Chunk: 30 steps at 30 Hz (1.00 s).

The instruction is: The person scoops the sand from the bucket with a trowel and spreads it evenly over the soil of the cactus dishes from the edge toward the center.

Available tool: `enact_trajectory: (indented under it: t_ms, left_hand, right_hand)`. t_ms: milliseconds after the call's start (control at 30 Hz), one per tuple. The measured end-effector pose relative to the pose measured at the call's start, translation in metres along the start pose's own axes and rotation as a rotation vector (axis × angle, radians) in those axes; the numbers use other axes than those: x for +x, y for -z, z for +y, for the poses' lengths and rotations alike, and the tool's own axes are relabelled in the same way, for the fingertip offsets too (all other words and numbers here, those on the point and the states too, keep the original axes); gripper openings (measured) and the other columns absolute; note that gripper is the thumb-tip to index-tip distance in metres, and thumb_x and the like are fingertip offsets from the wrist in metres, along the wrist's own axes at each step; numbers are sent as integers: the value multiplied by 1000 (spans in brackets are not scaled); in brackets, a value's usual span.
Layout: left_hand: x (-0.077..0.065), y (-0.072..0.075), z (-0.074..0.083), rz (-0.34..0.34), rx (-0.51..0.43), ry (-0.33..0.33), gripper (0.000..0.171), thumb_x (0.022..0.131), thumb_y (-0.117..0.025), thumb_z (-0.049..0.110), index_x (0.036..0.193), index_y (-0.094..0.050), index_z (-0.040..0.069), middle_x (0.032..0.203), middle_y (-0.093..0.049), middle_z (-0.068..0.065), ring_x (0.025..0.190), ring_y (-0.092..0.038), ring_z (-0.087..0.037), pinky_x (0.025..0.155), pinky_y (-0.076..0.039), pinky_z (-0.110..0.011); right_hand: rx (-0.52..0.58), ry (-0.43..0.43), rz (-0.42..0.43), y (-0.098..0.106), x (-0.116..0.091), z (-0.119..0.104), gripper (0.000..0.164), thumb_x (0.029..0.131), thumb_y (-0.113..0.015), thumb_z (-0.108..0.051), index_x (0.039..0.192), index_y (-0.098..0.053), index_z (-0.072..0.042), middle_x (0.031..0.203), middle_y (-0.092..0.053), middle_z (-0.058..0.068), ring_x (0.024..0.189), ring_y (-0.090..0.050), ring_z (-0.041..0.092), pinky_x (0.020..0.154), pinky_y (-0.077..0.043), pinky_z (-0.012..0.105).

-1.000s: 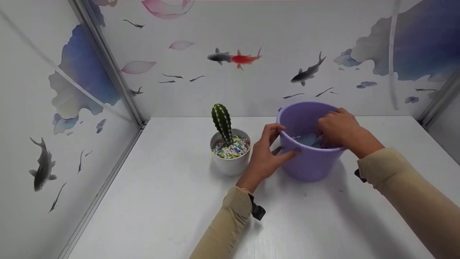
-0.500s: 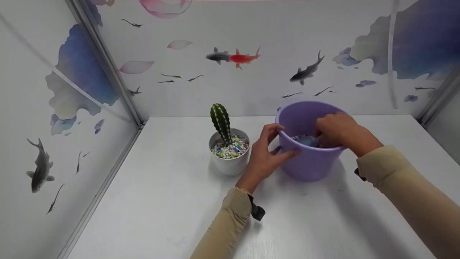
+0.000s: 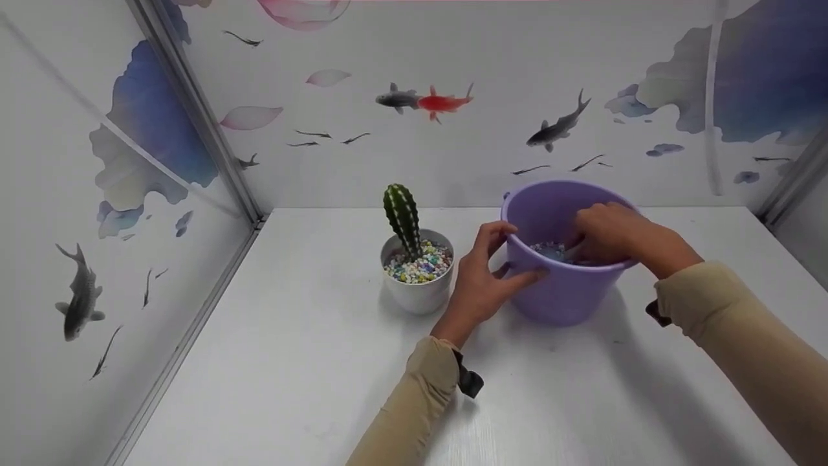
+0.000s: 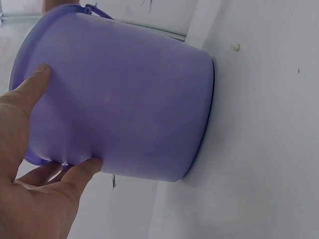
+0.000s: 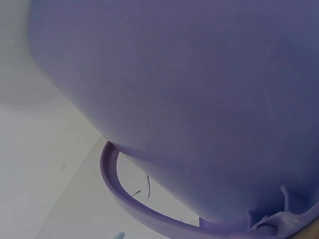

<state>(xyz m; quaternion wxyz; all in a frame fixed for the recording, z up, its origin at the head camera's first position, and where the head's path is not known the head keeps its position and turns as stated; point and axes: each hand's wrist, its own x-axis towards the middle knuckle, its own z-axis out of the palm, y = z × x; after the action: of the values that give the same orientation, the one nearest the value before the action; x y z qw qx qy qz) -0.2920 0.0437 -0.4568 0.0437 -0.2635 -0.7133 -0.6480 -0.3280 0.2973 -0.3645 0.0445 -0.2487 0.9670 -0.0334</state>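
A purple bucket [image 3: 563, 294] stands upright on the white table. My left hand [image 3: 475, 285] grips its near left rim, fingers over the edge and thumb along the outer wall. In the left wrist view, fingertips of the left hand [image 4: 35, 204] press against the bucket's side [image 4: 124, 94]. Inside the bucket, my right hand [image 3: 611, 233] reaches down with curled fingers, holding a pale blue scoop [image 3: 554, 252] among small coloured pebbles [image 3: 540, 246]. Its fingertips are partly hidden by the rim. The right wrist view shows just the bucket's outer wall [image 5: 164, 89] and hanging handle [image 5: 149, 216].
Left of the bucket, close to my left hand, a white pot [image 3: 420, 296] full of coloured pebbles holds a green cactus [image 3: 402, 217]. Printed walls enclose the table [image 3: 310, 362] at the back and on the left.
Inside the bucket, the right hand has shifted slightly and less of the pale blue scoop shows above the pebbles. The left hand keeps its grip; bucket and cactus pot stay in place.
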Motion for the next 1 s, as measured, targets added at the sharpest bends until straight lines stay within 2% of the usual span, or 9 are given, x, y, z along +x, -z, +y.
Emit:
enact_trajectory:
  t_ms: [100,233,467,733,867,1000]
  left_hand:
    - [0,0,-1,-2,24,-3,74,87,-95,32,143,-48,40,167,-49,-2,157,-46,-16,115,-55,-49]
    - [0,1,-2,3,50,-6,74,87,-94,35,143,-47,40,166,-50,-1,156,-47,-16,114,-57,-48]
    - [1,0,-3,10,51,-3,74,86,-95,36,142,-47,43,165,-50,-1,156,-48,-16,113,-57,-49]
    - [2,0,-6,11,59,-47,75,86,-95,34,143,-48,40,161,-53,0,154,-50,-14,112,-57,-54]
    - [1,0,-6,7,64,-53,75,86,-95,34,143,-47,42,161,-53,-3,153,-50,-15,112,-58,-50]
    - [1,0,-6,8,67,-42,75,86,-95,34,143,-47,44,160,-54,1,153,-50,-14,111,-58,-46]
  right_hand:
    - [29,16,16,1,-1,0,2,90,-88,-25,90,-89,-25,86,-82,-9,77,-68,12,72,-55,39]
    - [28,28,45,2,-2,0,9,89,-87,-21,97,-90,-25,94,-84,-6,87,-77,16,80,-61,46]
    - [13,32,70,2,-3,1,9,90,-85,-20,96,-88,-26,91,-83,-11,84,-74,11,86,-57,52]
    - [48,-6,76,10,-10,1,10,92,-84,-19,98,-88,-25,92,-82,-11,87,-70,12,88,-54,49]
    - [60,-7,85,12,-14,3,11,92,-85,-22,100,-87,-28,94,-81,-14,91,-69,12,91,-49,51]
    - [63,8,95,15,-17,4,11,93,-84,-23,102,-87,-30,95,-82,-14,92,-70,13,90,-47,52]
